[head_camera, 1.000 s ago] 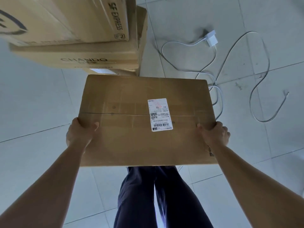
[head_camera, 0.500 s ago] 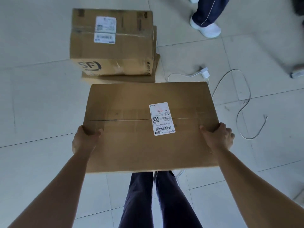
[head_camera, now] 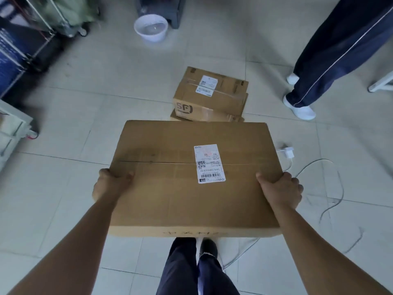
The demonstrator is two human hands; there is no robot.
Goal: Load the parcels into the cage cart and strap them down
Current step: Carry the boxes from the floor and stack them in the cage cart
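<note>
A wide flat cardboard parcel (head_camera: 170, 188) with a white shipping label is held level in front of me, above the floor. My left hand (head_camera: 110, 184) grips its left edge, thumb on top. My right hand (head_camera: 280, 190) grips its right edge the same way. Beyond it, a smaller SF-marked parcel (head_camera: 210, 96) sits on another flat box on the tiles. The cage cart (head_camera: 19, 45), with metal bars and a blue panel, stands at the far left, blurred.
A white basin (head_camera: 151, 28) sits on the floor ahead. Another person's legs (head_camera: 331, 52) stand at the right. A white charger and cable (head_camera: 289, 153) trail across the tiles on the right. A white cabinet (head_camera: 10, 133) stands at the left edge.
The view has lifted and swung left; the stacked parcels now lie farther off. The cart, basin and the other person's legs have come into sight. Both hands keep the same hold.
</note>
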